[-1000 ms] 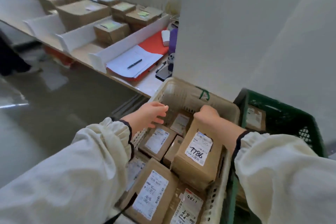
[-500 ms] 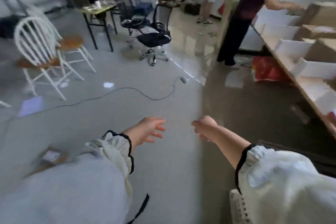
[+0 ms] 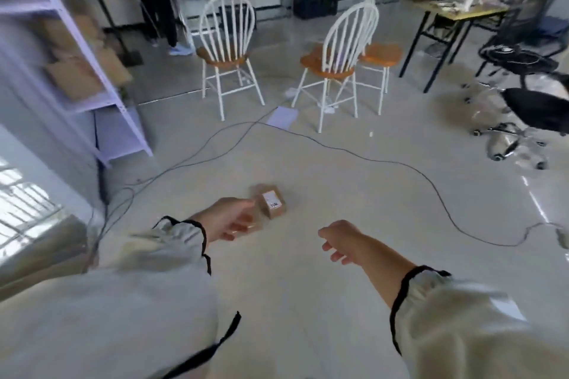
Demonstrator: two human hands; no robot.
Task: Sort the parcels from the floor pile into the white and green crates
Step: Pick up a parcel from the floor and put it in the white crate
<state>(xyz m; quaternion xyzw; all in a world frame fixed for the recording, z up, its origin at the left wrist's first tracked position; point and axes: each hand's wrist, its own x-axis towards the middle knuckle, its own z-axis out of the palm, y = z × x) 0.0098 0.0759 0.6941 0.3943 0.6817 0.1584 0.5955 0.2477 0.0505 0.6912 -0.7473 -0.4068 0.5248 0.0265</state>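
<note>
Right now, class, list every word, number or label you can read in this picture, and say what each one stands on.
Parcel on the floor: a white label with dark handwriting, too blurred to read.
Sheet of paper on the floor by the chairs: no text can be made out.
Nothing else legible.

Only text: dark handwriting on white label [image 3: 272, 200] atop brown parcel [image 3: 278, 211], centre frame; too blurred to read.
</note>
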